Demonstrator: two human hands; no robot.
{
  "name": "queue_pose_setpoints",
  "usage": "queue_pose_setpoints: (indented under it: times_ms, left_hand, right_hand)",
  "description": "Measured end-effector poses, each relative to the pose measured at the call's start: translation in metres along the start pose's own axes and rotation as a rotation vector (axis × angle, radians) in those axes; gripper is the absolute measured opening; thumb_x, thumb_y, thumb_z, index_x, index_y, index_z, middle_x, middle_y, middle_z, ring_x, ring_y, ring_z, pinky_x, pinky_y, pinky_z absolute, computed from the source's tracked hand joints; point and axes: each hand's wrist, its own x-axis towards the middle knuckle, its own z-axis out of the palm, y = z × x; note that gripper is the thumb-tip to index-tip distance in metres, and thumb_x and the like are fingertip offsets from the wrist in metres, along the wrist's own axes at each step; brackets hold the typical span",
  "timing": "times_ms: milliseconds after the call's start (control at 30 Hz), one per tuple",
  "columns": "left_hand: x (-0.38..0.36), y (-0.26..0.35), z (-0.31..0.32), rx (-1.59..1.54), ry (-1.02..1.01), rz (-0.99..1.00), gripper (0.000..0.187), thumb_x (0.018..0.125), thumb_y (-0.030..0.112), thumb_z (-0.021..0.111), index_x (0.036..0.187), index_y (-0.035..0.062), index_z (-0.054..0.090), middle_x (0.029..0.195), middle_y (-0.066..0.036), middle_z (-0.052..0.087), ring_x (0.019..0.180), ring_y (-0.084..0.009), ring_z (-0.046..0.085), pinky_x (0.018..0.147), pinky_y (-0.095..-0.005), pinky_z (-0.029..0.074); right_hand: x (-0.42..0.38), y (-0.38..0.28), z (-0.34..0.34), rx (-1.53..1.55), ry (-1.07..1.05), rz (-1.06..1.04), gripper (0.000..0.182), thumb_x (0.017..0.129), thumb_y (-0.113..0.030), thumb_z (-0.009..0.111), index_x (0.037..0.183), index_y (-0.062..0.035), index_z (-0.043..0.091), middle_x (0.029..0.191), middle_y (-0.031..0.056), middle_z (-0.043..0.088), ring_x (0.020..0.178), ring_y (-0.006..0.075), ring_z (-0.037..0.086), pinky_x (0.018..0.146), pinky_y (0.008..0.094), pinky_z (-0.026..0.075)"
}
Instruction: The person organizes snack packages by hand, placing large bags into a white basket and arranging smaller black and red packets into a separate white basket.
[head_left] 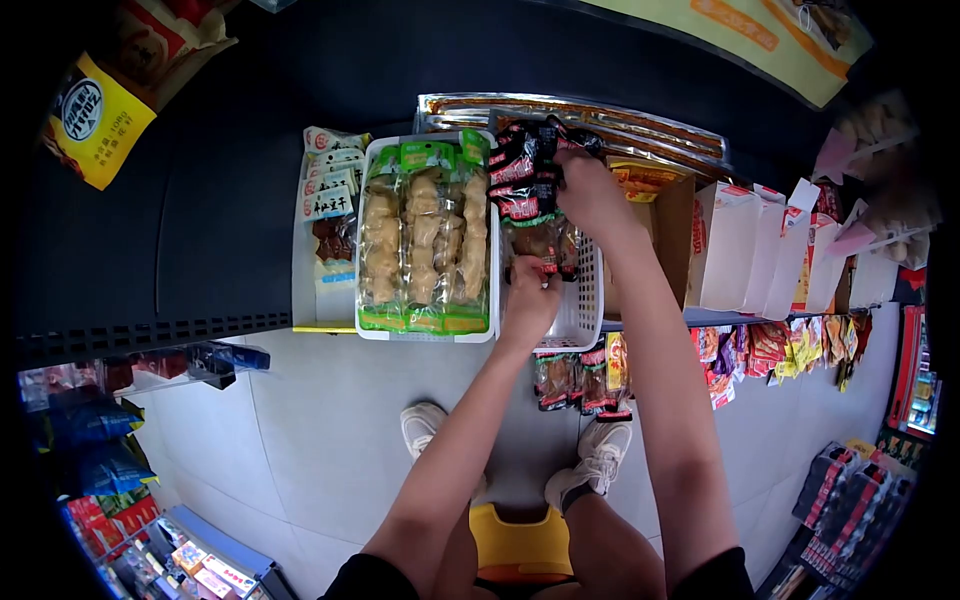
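A white plastic basket (592,318) on the shelf holds black snack packets (524,204) with red and white print and clear windows. My left hand (533,302) is closed, its fingertips pinching the lower edge of a snack packet (533,243) in this basket. Farther back, my right hand (588,190) is closed on the black upper end of the packets; its fingertips are partly hidden. Left of my hands, a second white basket (361,290) carries clear and green packages (424,240) of tan, lumpy food.
White packets (330,195) fill a box at the left. Silver-edged flat packs (640,130) lie behind the baskets. To the right stand a cardboard box (675,230) and white cartons (725,245). Small bags (770,350) hang below the shelf edge. A yellow stool (517,540) is beneath me.
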Motion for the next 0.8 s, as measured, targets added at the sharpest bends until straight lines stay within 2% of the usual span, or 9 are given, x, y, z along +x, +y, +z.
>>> queue_pose_setpoints:
  times_ms: [33,67,133,200,267,333,567,633,800]
  left_hand:
    - [0.002,-0.003,0.002,0.043,0.033,0.065,0.029,0.075,0.009,0.057,0.095,-0.0003,0.038,0.077,-0.011,0.053,0.053,-0.0170,0.054,0.051,-0.0279,0.044]
    - [0.003,-0.006,0.003,0.042,0.034,0.067,0.029,0.075,0.009,0.057,0.095,-0.0003,0.038,0.077,-0.011,0.053,0.053,-0.0170,0.054,0.051,-0.0279,0.044]
    - [-0.001,0.003,0.001,-0.018,0.006,-0.031,0.032,0.073,0.010,0.057,0.096,-0.0002,0.038,0.088,-0.020,0.049,0.077,-0.0332,0.052,0.070,-0.0382,0.041]
    - [-0.005,0.010,-0.001,-0.009,0.013,-0.030,0.033,0.073,0.009,0.057,0.097,-0.0003,0.037,0.091,-0.021,0.047,0.080,-0.0338,0.051,0.071,-0.0388,0.041]
    - [-0.006,0.011,0.000,-0.004,0.021,-0.025,0.034,0.073,0.009,0.057,0.098,-0.0003,0.036,0.094,-0.022,0.046,0.083,-0.0345,0.050,0.072,-0.0393,0.041]
    - [-0.006,0.008,0.003,0.201,0.241,0.258,0.037,0.074,0.008,0.058,0.102,0.0000,0.036,0.093,-0.017,0.047,0.066,-0.0207,0.054,0.061,-0.0298,0.044]
    - [-0.013,0.024,-0.001,0.126,0.176,0.169,0.048,0.072,0.005,0.057,0.114,0.0064,0.033,0.100,-0.017,0.042,0.067,-0.0212,0.052,0.064,-0.0318,0.044]
    - [-0.015,0.033,-0.007,0.140,0.076,0.118,0.052,0.073,0.005,0.056,0.118,0.0100,0.032,0.104,-0.017,0.040,0.066,-0.0216,0.053,0.066,-0.0322,0.044]
    - [-0.017,0.026,-0.002,0.218,0.128,0.197,0.051,0.073,0.004,0.055,0.119,0.0105,0.034,0.106,-0.017,0.037,0.070,-0.0222,0.053,0.069,-0.0329,0.045]
  right_hand:
    - [0.003,0.000,0.002,0.000,0.000,-0.001,0.026,0.064,0.005,0.049,0.090,0.0037,0.053,0.093,0.0225,0.053,0.088,0.0355,0.052,0.077,0.0397,0.042]
    - [0.005,0.000,0.005,-0.045,0.046,-0.004,0.027,0.064,0.005,0.049,0.090,0.0040,0.052,0.095,0.0224,0.052,0.089,0.0354,0.052,0.077,0.0396,0.043]
    - [0.010,0.003,0.008,-0.088,0.089,-0.007,0.028,0.063,0.005,0.050,0.091,0.0043,0.052,0.097,0.0222,0.051,0.090,0.0353,0.052,0.077,0.0395,0.043]
    - [0.012,0.006,0.007,-0.179,0.032,-0.013,0.028,0.063,0.005,0.050,0.091,0.0025,0.052,0.097,0.0209,0.051,0.088,0.0347,0.052,0.077,0.0396,0.043]
    - [0.011,0.007,0.001,-0.170,0.072,-0.011,0.028,0.063,0.004,0.051,0.091,0.0014,0.052,0.096,0.0201,0.052,0.087,0.0344,0.052,0.075,0.0397,0.043]
    - [0.010,0.003,-0.005,-0.160,0.111,-0.009,0.028,0.063,0.004,0.051,0.091,0.0002,0.052,0.095,0.0193,0.052,0.086,0.0340,0.052,0.074,0.0399,0.044]
    - [0.008,0.003,-0.004,-0.098,0.268,-0.035,0.024,0.065,0.002,0.050,0.089,-0.0011,0.053,0.092,0.0180,0.054,0.084,0.0337,0.053,0.071,0.0404,0.044]
    - [0.007,0.005,-0.003,-0.078,0.297,-0.043,0.024,0.065,0.002,0.050,0.088,-0.0011,0.053,0.092,0.0182,0.054,0.083,0.0339,0.053,0.071,0.0405,0.044]
    - [0.005,0.005,-0.001,-0.022,0.431,-0.099,0.021,0.068,0.000,0.049,0.088,-0.0018,0.054,0.090,0.0172,0.054,0.077,0.0347,0.054,0.068,0.0391,0.045]
